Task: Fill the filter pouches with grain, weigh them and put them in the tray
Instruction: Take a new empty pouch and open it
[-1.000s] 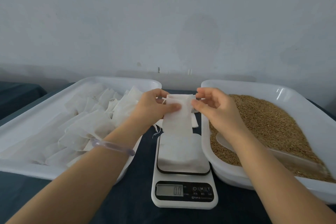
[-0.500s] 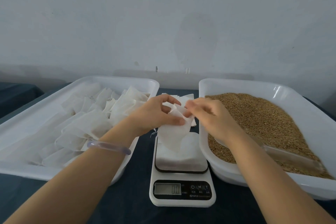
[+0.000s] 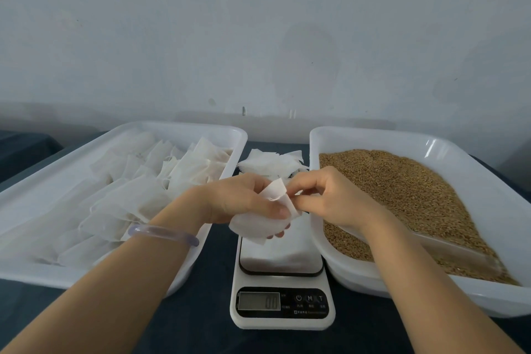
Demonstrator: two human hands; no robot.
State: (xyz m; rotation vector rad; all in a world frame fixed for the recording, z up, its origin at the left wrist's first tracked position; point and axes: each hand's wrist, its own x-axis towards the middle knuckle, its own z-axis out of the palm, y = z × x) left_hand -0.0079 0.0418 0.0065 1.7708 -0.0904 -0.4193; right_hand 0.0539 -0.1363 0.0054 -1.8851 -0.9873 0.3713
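Two bare forearms reach in over a dark blue counter. The left wrist wears one clear bracelet.

One white kitchen scale stands nearest, between two trays, its display showing zeros. One flat pouch lies on its platform.

One filter pouch is held above the scale platform. The left hand is curled round its body from the left, thumb on top. The right hand pinches its upper edge between thumb and forefinger, the other fingers bent. The pouch's mouth is partly folded over; what is inside cannot be told.

One white left tray sits just beside the scale and holds many white pouches, heaped and overlapping.

One white right tray sits just beside the scale on the other side and holds brown grain, banked toward its near right. One clear scoop lies in the grain.

One loose pile of paper pouches lies behind the scale, between the trays.

One pale, bare wall stands at the back.
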